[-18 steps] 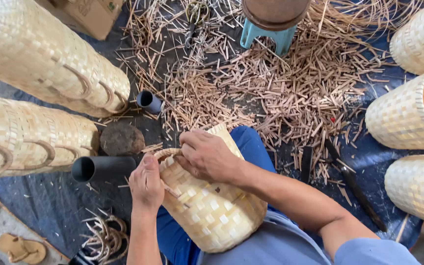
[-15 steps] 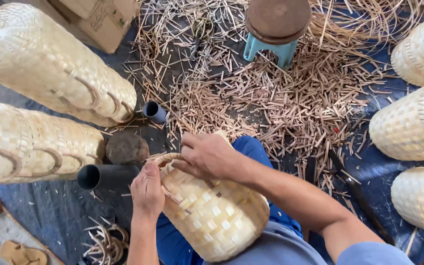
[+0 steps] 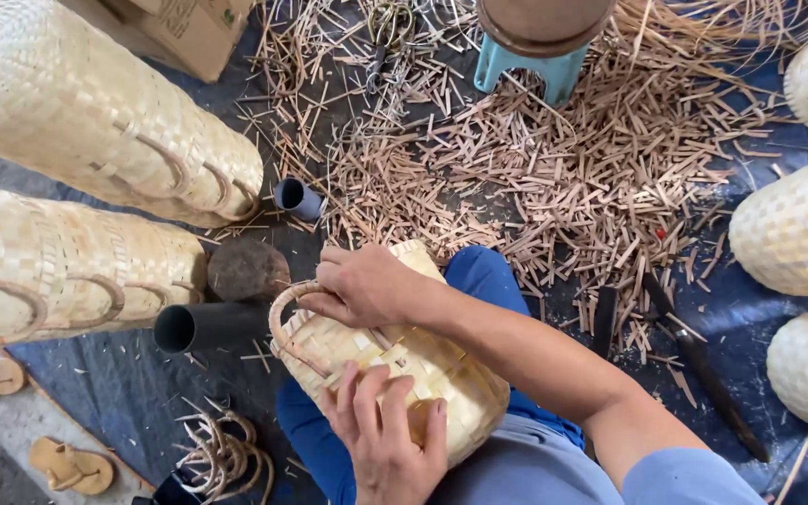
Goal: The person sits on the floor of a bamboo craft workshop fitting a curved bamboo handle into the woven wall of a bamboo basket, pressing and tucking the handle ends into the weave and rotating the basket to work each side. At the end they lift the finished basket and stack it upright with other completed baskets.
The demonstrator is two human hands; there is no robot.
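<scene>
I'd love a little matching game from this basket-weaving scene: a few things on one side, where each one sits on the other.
Things:
1. woven basket
2. stool
3. sandals
4. black pipe

Places:
A. bottom left, on the floor edge
B. on the lap, held by both hands
C. top, among the cut strips
D. lying left of the basket

Pairs: 1-B, 2-C, 3-A, 4-D
</scene>
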